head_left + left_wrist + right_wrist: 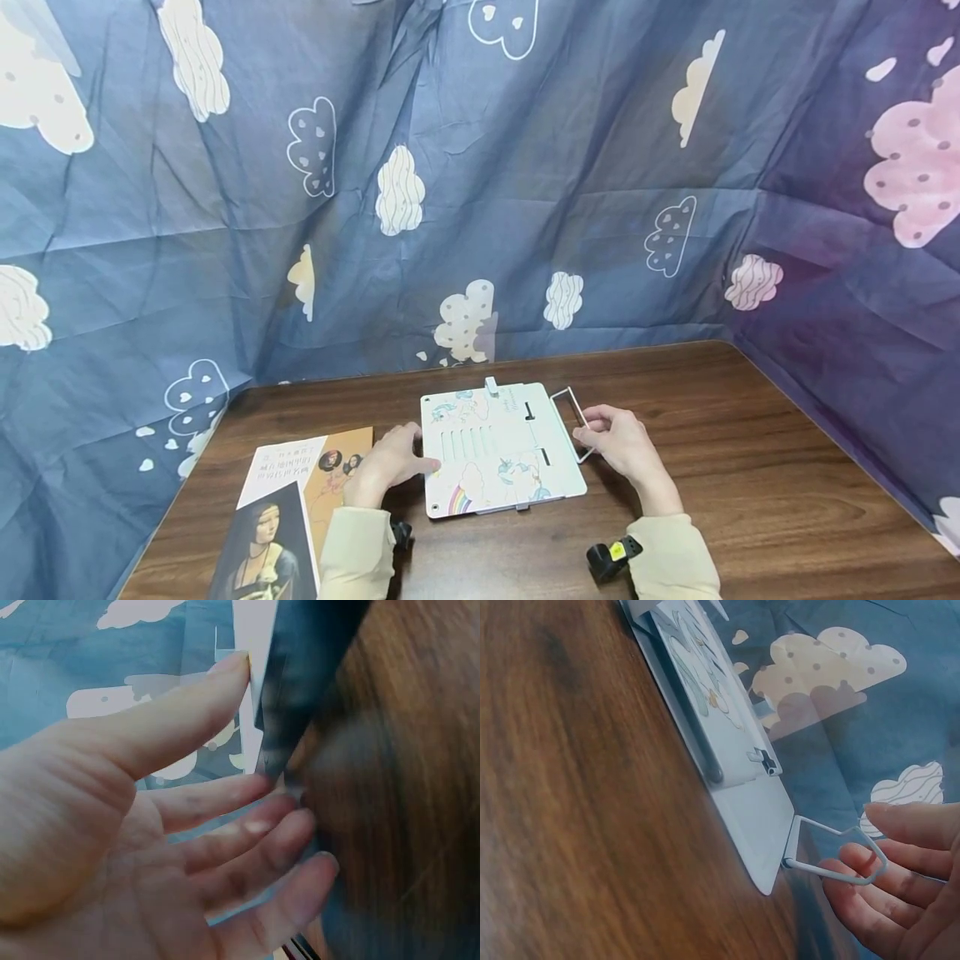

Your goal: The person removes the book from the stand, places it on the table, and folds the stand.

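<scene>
A white book stand (491, 454) printed with unicorns and a rainbow lies flat in the middle of the table. With the thumb on its top face and the fingers at its edge, my left hand (392, 458) grips the left side. In the left wrist view, the thumb and index finger pinch the stand's pale edge (255, 675), while the other fingers stay loosely bent. A white wire support (829, 873) sticks out from the stand's right end. My right hand (618, 442) holds that wire between thumb and curled fingers. Small black clips (529, 411) sit on the panel.
A book (273, 542) with a portrait on its cover lies left of the stand, partly behind my left sleeve. Blue cloth (480, 208) printed with clouds hangs behind and beside the brown wooden table (787, 483).
</scene>
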Demonstrator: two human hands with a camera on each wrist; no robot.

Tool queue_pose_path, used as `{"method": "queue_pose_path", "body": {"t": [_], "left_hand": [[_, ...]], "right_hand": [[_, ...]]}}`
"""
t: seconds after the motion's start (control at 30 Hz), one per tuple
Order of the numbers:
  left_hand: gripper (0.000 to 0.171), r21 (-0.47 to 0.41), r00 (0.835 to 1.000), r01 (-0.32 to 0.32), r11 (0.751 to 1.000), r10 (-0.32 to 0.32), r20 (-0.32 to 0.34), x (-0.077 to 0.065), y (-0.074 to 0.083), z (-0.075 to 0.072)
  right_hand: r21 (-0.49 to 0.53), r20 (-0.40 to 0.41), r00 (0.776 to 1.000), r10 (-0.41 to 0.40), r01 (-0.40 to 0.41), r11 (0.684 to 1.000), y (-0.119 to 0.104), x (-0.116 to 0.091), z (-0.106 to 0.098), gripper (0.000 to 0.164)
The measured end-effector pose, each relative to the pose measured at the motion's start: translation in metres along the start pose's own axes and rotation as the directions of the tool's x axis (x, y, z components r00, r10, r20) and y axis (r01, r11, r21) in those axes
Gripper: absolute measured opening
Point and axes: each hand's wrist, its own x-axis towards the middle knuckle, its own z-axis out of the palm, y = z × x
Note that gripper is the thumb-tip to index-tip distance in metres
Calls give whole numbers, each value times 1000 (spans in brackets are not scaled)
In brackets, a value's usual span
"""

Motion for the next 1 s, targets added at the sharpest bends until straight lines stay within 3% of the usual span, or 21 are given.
{"method": "queue_pose_path", "body": {"t": [0.13,0.3,0.47,0.63,0.77,0.87,1.0], "left_hand": [[78,-24,1000,-31,999,31,-4,3,1,-1],[76,18,993,-106,994,105,47,9,6,1],[75,17,989,-117,993,115,94,11,7,6],[76,10,991,-93,996,92,97,8,6,7],[76,3,991,-89,996,88,102,5,5,6],[76,-1,990,-96,995,96,104,4,3,5],[77,-12,988,-109,994,110,109,5,2,7]], "right_hand": [[-28,21,999,-29,29,999,-4,5,0,46],[-70,69,995,-70,75,995,-6,10,-5,47],[-132,178,974,-142,167,977,-1,15,-11,56],[-259,321,920,-226,314,913,4,27,-17,78],[-287,433,863,-260,405,868,11,38,-24,102],[-240,499,819,-282,444,863,17,46,-30,116],[-225,570,777,-269,462,858,24,54,-37,129]]}}
